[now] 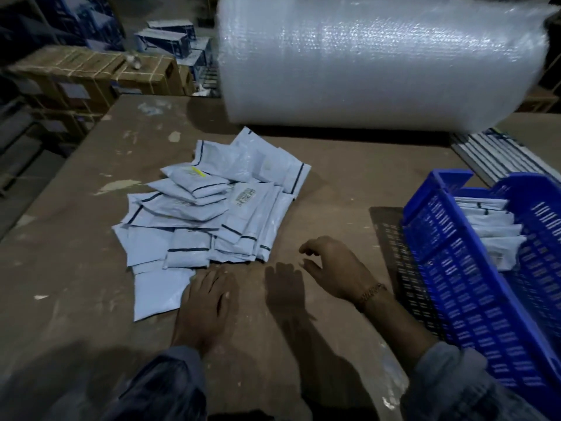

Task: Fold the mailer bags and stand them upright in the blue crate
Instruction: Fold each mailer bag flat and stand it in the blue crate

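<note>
A loose pile of pale grey mailer bags (209, 205) lies on the brown table, left of centre. My left hand (206, 302) rests flat on the table at the pile's near edge, its fingertips touching the lowest bag (158, 291). My right hand (331, 268) hovers just above the table to the right of the pile, fingers loosely curled, holding nothing. The blue crate (455, 287) stands tilted at the right. Several folded mailer bags (494, 232) stand upright inside it.
A large roll of bubble wrap (379, 59) lies across the back of the table (76, 238). Grey flat strips (501, 156) lie behind the crate. Cardboard boxes (91, 77) are stacked beyond the table's left edge.
</note>
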### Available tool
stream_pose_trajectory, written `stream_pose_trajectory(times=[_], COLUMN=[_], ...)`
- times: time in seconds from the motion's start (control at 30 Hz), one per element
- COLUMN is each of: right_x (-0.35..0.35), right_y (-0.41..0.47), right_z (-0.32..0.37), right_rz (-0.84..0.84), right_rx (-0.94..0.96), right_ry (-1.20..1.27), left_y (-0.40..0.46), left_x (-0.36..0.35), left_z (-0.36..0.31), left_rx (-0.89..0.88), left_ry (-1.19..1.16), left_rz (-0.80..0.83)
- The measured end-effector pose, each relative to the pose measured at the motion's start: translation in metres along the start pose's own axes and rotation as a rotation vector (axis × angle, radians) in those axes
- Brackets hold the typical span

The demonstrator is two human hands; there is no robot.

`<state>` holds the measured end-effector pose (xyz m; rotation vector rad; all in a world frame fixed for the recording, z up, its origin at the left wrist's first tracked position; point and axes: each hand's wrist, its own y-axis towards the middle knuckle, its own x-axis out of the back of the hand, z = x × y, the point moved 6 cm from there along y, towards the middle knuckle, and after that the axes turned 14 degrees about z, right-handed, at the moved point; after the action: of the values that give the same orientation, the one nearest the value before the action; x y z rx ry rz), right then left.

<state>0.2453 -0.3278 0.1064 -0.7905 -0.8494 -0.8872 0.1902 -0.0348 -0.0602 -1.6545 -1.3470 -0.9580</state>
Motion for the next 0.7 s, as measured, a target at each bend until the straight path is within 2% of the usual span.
stream_pose_trajectory(times=[0.13, 0.33, 0.7], right_x=[-0.029, -0.059, -0.09], right_y=[0.041, 0.104, 0.161], right_z=[0.025, 0.065, 0.061], right_rz=[0.0, -0.011, -0.08], right_rx=[-0.007, 0.002, -0.365], right_ry=[0.082, 0.241, 0.885], left_y=[0.002, 0.0, -0.002], left_x=[0.002, 0.01, 0.011], left_z=[-0.005, -0.011, -0.013], left_rx=[-0.005, -0.039, 0.015], left_ry=[0.045, 0.102, 0.169], left_rz=[0.036, 0.005, 0.072])
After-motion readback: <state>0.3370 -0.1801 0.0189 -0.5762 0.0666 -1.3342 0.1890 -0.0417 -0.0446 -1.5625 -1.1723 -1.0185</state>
